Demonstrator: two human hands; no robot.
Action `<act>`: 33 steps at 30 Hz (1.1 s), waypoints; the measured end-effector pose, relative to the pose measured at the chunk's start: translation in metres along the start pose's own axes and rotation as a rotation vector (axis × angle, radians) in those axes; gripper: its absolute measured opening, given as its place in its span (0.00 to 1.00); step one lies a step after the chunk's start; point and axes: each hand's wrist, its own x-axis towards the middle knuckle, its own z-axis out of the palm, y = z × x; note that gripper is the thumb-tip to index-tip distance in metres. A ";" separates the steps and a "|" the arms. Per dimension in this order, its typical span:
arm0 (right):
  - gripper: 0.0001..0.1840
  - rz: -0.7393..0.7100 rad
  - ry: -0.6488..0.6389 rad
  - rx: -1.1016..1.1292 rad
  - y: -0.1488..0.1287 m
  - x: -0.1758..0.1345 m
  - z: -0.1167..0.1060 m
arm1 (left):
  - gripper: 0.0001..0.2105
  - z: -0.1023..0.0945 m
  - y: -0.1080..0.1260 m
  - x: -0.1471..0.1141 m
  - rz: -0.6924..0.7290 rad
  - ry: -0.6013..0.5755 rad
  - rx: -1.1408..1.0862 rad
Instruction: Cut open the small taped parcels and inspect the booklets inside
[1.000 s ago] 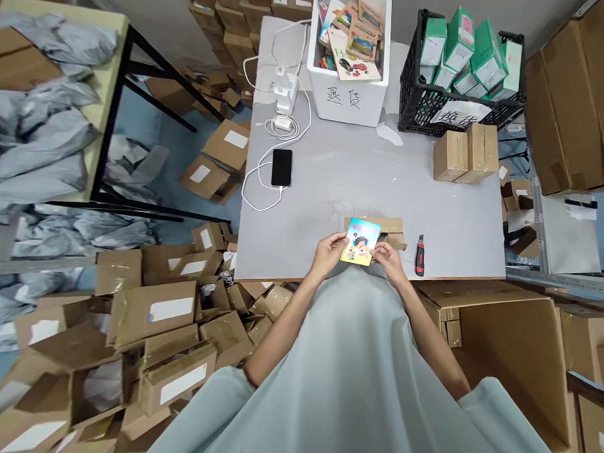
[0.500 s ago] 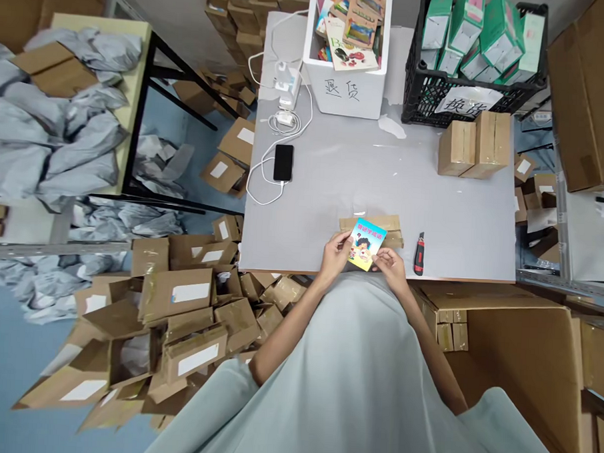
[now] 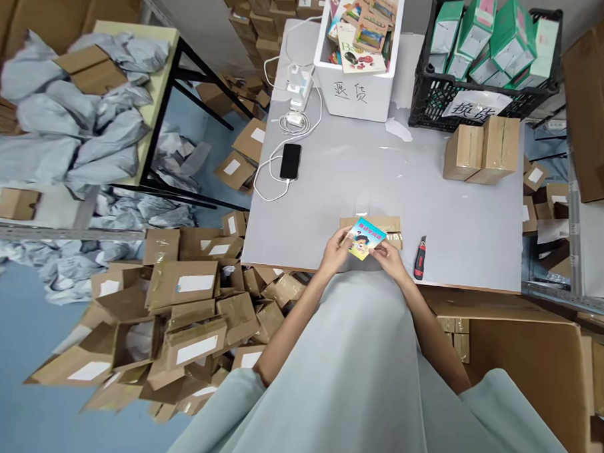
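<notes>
A small colourful booklet (image 3: pixel 365 238), blue at the top and yellow at the bottom with a cartoon child on its cover, is held up between my two hands near the table's front edge. My left hand (image 3: pixel 336 250) pinches its left side. On its lower right edge, my right hand (image 3: pixel 389 258) grips with thumb and fingers. Behind the booklet lies a flat brown cardboard piece (image 3: pixel 395 225), partly covered by it. A red and black utility knife (image 3: pixel 419 258) rests on the table (image 3: pixel 344 181), right of my right hand.
A white bin (image 3: pixel 355 98) of books and a black crate (image 3: pixel 422 98) of green boxes stand at the back. Two brown boxes (image 3: pixel 500 152) sit before the crate. A phone (image 3: pixel 290 162) with its cable lies left. Discarded cartons (image 3: pixel 184 281) are heaped on the floor.
The booklet has turned slightly clockwise in my hands, and my right hand has shifted a little left along its edge. The camera view has tilted slightly.
</notes>
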 end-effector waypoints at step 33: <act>0.29 -0.096 -0.036 -0.028 -0.036 -0.010 0.008 | 0.26 -0.008 0.029 -0.005 -0.077 0.036 -0.101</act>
